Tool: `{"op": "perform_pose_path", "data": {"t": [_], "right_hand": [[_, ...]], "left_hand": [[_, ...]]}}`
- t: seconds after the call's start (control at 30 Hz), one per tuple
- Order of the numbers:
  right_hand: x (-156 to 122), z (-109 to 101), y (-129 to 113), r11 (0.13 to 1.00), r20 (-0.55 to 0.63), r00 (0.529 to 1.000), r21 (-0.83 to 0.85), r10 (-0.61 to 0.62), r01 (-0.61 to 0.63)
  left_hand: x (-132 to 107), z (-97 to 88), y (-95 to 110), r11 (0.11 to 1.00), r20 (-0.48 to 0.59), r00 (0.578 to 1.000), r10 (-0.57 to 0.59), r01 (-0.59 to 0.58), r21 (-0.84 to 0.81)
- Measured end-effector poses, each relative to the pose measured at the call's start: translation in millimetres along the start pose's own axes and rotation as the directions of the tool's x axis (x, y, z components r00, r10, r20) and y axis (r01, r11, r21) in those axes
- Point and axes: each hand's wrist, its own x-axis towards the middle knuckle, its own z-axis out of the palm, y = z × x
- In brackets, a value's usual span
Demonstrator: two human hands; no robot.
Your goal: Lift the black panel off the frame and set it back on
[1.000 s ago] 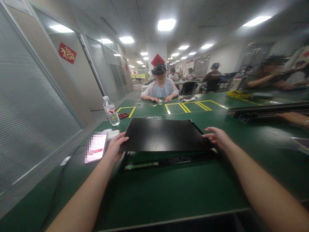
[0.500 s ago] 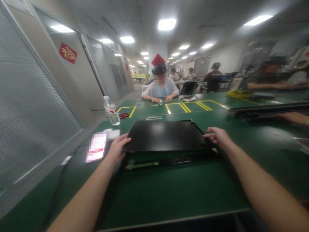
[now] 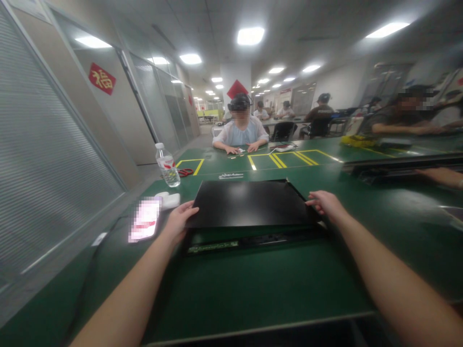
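A glossy black flat panel, like a display screen, lies at the middle of the green table over a black frame. Its near edge sits raised above the frame's front strip, where a green circuit board shows. My left hand grips the panel's left edge, thumb on top and the other fingers partly hidden beneath. At the opposite edge, my right hand pinches the panel's right side with thumb and fingertips, while the index finger is bent above. Between panel and frame, most of the inside is hidden.
Left of the panel stand a water bottle, a lit phone and a white case. Red scissors and yellow tape lines lie farther back. One person sits opposite; another person's hand works at right.
My left hand and the panel's left side have shifted very slightly to the right. My right hand stays at the right edge, almost still.
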Motion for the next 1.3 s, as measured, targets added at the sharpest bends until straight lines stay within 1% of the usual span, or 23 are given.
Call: {"op": "perform_pose_path", "data": {"t": [0.07, 0.17, 0.23, 0.33, 0.53, 0.67, 0.9, 1.13, 1.3], "right_hand": [[1.0, 0.1, 2.1, 0.994, -0.002, 0.999, -0.1, -0.051, 0.051], [1.3, 0.5, 2.9, 0.954, -0.005, 0.993, -0.278, -0.115, 0.109], [1.0, 0.6, 2.2, 0.918, -0.005, 0.991, -0.376, -0.134, 0.122], [-0.2, 0.7, 0.3, 0.878, -0.002, 0.989, -0.46, -0.15, 0.132], [-5.9, 1.9, -2.9, 0.83, -0.009, 0.982, -0.535, -0.19, 0.156], [-7.9, 2.7, -3.6, 0.8, -0.003, 0.977, -0.574, -0.214, 0.174], [-8.5, 0.8, -4.1, 0.79, -0.002, 0.978, -0.59, -0.207, 0.166], [-7.6, 0.3, -4.0, 0.759, 0.012, 0.983, -0.633, -0.184, 0.15], [-4.7, 0.8, -1.2, 0.701, 0.02, 0.97, -0.688, -0.241, 0.188]], "left_hand": [[0.1, -0.3, -0.3, 1.0, 0.014, 1.0, -0.003, 0.003, 0.01], [2.1, -2.2, -2.5, 1.0, 0.032, 0.999, -0.001, 0.0, 0.025], [4.2, -3.7, -4.7, 1.0, 0.044, 0.999, 0.0, -0.001, 0.032], [6.6, -4.9, -7.6, 0.999, 0.041, 0.999, 0.002, -0.004, 0.041], [5.6, -3.6, -8.7, 0.997, 0.018, 1.0, 0.012, -0.013, 0.073], [4.9, -3.9, -8.1, 0.995, 0.035, 0.999, 0.008, -0.011, 0.095], [4.2, -5.3, -6.2, 0.994, 0.085, 0.996, -0.007, -0.002, 0.107], [1.9, -2.9, -4.8, 0.989, 0.082, 0.996, -0.027, 0.015, 0.147], [1.6, -2.4, -5.1, 0.987, 0.104, 0.994, -0.031, 0.015, 0.157]]}}
